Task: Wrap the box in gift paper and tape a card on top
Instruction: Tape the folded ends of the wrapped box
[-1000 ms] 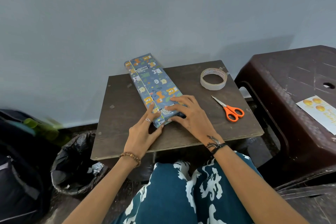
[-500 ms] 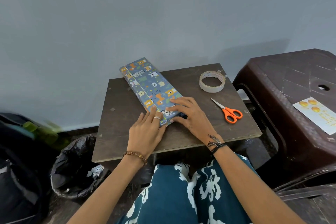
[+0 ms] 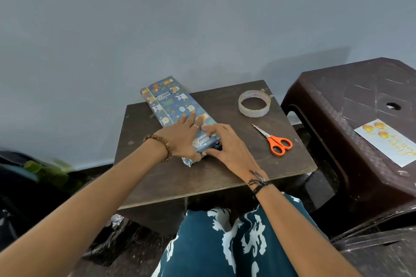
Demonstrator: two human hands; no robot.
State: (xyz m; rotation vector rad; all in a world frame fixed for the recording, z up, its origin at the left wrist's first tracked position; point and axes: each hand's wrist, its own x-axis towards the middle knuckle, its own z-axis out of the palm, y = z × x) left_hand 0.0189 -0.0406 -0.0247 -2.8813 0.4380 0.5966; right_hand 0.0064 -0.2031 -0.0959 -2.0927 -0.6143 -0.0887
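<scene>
A long box wrapped in blue animal-print gift paper [image 3: 171, 103] lies diagonally on the small dark table [image 3: 225, 175], its far end past the table's back edge. My left hand [image 3: 182, 137] lies flat on the box's near half, fingers straight and pressing down. At the box's near end my right hand [image 3: 229, 148] arches over, fingertips on top and thumb against the folded end flap. A loose corner of paper sticks out below my left hand. The card [image 3: 389, 143], white with gold balloons, lies on the brown stool at right.
A roll of clear tape [image 3: 253, 113] and orange-handled scissors [image 3: 278, 143] lie on the table's right side. The brown plastic stool [image 3: 337, 96] stands close on the right. A black bin bag [image 3: 108, 243] and dark bags [image 3: 22, 186] sit on the floor at left.
My left hand has moved from beside the box's near left edge up onto its top. My right hand stays at the near end. The view has shifted slightly.
</scene>
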